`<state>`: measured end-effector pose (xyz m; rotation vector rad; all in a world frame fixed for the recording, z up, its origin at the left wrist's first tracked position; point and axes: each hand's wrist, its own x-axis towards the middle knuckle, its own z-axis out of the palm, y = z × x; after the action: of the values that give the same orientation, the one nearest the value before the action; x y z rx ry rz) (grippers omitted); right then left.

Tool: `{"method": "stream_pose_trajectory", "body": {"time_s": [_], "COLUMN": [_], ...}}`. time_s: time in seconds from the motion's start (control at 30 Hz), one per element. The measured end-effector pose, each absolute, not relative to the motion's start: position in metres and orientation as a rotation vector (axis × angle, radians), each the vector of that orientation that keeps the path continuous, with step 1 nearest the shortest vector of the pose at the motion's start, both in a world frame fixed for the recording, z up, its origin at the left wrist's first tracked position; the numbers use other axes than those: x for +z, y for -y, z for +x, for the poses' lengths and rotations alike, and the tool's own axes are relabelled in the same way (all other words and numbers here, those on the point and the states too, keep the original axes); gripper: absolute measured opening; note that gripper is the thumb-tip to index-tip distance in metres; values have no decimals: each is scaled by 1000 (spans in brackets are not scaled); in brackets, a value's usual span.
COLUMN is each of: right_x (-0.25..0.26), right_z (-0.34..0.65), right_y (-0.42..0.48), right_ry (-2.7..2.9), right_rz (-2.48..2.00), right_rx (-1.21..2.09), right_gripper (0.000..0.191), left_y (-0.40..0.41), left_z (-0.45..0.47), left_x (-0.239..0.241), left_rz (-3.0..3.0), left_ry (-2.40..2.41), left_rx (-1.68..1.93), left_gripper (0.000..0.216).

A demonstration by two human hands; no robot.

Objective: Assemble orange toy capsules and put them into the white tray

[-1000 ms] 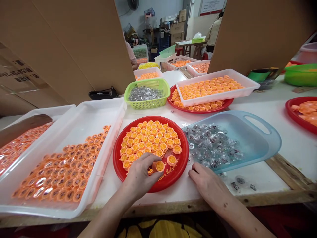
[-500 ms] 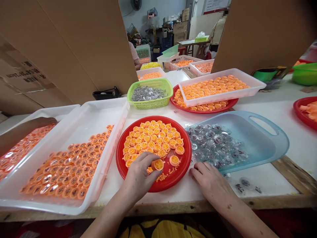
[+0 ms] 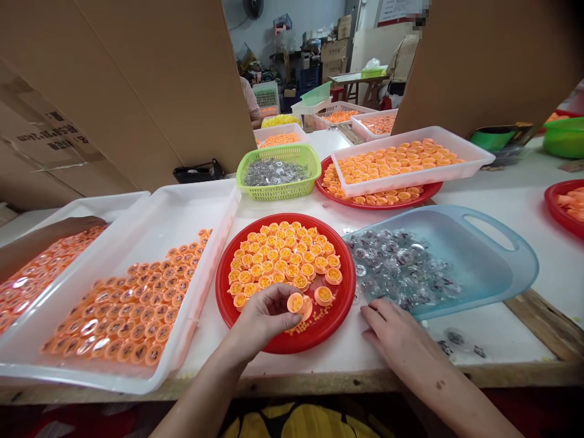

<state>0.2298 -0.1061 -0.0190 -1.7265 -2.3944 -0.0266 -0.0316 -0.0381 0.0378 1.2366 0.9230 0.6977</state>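
My left hand (image 3: 269,311) pinches a small orange plastic cup (image 3: 295,303) between thumb and fingers, above the near part of a round red tray (image 3: 223,280). The cup tilts toward me and shows yellow-orange bits inside; an orange flange shows behind it. Similar filled cups (image 3: 280,254) crowd the tray, and loose orange beads (image 3: 314,317) lie near its front. My right hand (image 3: 395,328) rests on the white table, fingers loosely extended, with nothing visible in it. Beside its fingertips is a blue tray (image 3: 493,274) holding many clear domed caps (image 3: 401,264) with dark prints.
To the left, a white tray (image 3: 182,204) holds rows of capped orange pieces (image 3: 132,310). Another person's hand (image 3: 84,225) reaches into the tray beyond it. A green basket (image 3: 279,193) of clear parts and a white tray (image 3: 474,159) of orange cups stand behind. Loose caps (image 3: 455,336) lie near the front edge.
The cup in my left hand has turned, its opening now facing more toward me. My right hand has shifted slightly right along the table.
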Motion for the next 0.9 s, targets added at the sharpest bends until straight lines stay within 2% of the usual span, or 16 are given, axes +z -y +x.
{"method": "stream_pose_trajectory", "body": {"time_s": [0.13, 0.3, 0.43, 0.5, 0.57, 0.67, 0.77, 0.9], "right_x": [-14, -6, 13, 22, 27, 27, 25, 29], "right_z": [233, 236, 231, 222, 211, 193, 175, 155], "right_y": [108, 107, 110, 110, 107, 96, 83, 75], "right_ry": [2459, 2372, 1980, 1791, 1697, 1719, 1808, 1870], "right_rz": [-1765, -1710, -1682, -1654, -1618, -1555, -1479, -1428], "right_rx": [-50, -77, 417, 685, 765, 483, 138, 9], "right_gripper": [19, 17, 15, 14, 13, 14, 17, 17], "left_y": [40, 39, 37, 36, 36, 37, 37, 38], "left_z": [-27, -22, -20, -16, -9, 2, 10, 12], "left_x": [35, 32, 30, 30, 31, 30, 29, 29], "left_rz": [1090, 1328, 1442, 1527, 1511, 1314, 1235, 1417], "left_ry": [-818, -1053, -1193, -1232, -1206, -1095, -1033, -1097], "left_rx": [737, 708, 675, 650, 638, 644, 680, 705], "left_gripper": [27, 26, 37, 35, 30, 32, 43, 43]}}
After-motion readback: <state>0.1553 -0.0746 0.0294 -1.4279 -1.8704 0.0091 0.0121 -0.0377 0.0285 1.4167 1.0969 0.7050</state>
